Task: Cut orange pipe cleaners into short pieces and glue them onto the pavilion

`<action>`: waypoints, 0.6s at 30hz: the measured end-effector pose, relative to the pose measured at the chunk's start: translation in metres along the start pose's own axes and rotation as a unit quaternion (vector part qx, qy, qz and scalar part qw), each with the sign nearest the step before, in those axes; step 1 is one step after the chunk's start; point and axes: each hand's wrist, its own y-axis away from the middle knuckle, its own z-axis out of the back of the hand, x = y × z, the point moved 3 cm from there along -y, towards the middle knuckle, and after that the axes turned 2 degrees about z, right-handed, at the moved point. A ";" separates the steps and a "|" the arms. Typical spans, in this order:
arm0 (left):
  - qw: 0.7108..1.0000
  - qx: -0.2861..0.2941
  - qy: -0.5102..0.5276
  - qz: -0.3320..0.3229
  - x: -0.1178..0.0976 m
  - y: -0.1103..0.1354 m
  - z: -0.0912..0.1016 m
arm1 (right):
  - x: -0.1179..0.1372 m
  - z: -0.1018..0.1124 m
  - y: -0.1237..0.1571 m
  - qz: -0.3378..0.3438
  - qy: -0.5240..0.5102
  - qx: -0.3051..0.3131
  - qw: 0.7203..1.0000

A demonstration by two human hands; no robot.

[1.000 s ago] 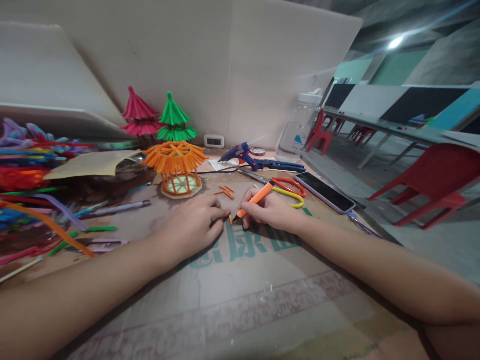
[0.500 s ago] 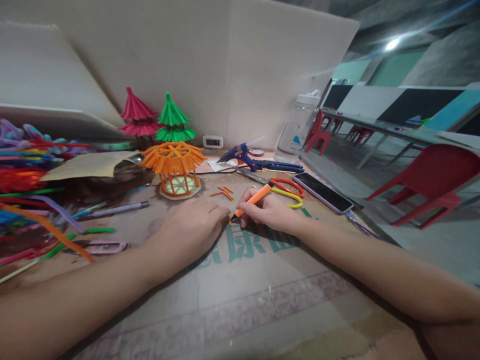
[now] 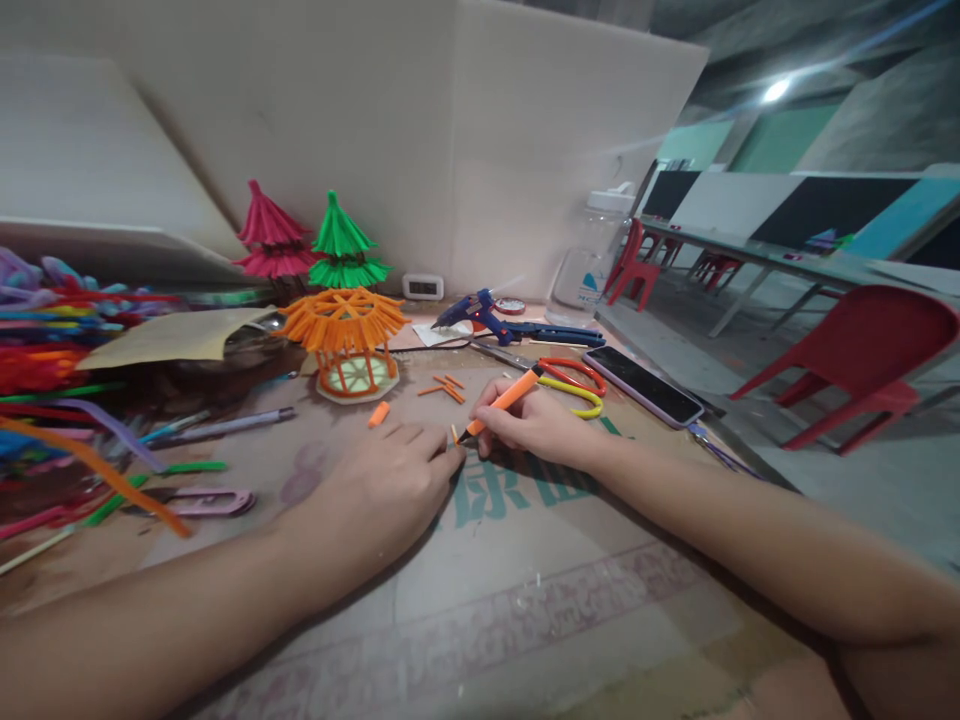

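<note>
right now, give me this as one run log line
right hand: holds orange marker, pointed at small stick | left hand: beside small stick | nearby: orange sticks, glue gun

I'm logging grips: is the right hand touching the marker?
Touching: the head view shows the right hand holding the marker, thumb laid against it.

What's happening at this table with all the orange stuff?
A person's right hand holds an orange marker, its dark tip down at a tiny stick. The left hand rests close beside it on the printed surface. Just beyond lie a few orange sticks, and an orange-roofed model stands farther back.
</note>
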 end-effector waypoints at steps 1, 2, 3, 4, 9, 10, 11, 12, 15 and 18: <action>1.000 0.000 0.001 0.002 0.000 0.000 0.000 | 0.000 0.000 0.000 0.000 0.001 0.000 1.000; 1.000 -0.002 0.005 0.004 0.000 0.000 0.000 | -0.001 0.000 0.000 0.000 0.001 0.000 1.000; 1.000 -0.004 0.011 0.008 0.000 0.000 0.000 | -0.001 0.000 -0.001 0.001 0.000 -0.001 1.000; 1.000 -0.008 0.018 0.011 0.000 0.000 -0.001 | -0.001 0.000 -0.001 0.002 -0.002 -0.002 1.000; 0.999 -0.026 0.040 0.015 0.001 0.000 -0.001 | -0.002 0.000 -0.002 0.007 0.003 -0.014 1.000; 0.999 -0.028 0.042 0.015 0.001 -0.001 -0.001 | -0.002 0.000 -0.002 0.006 0.006 -0.018 1.000; 0.998 -0.029 0.045 0.015 0.001 -0.001 -0.001 | -0.002 0.000 -0.002 0.005 0.008 -0.023 1.000; 0.998 -0.028 0.047 0.015 0.001 -0.001 -0.002 | -0.003 0.000 -0.002 0.004 0.010 -0.026 1.000; 0.998 -0.023 0.056 0.012 0.002 -0.002 -0.004 | -0.006 0.000 -0.002 0.005 0.003 -0.034 0.999; 0.998 -0.019 0.067 0.004 0.002 -0.002 -0.005 | -0.009 0.000 -0.004 0.011 -0.004 -0.039 0.999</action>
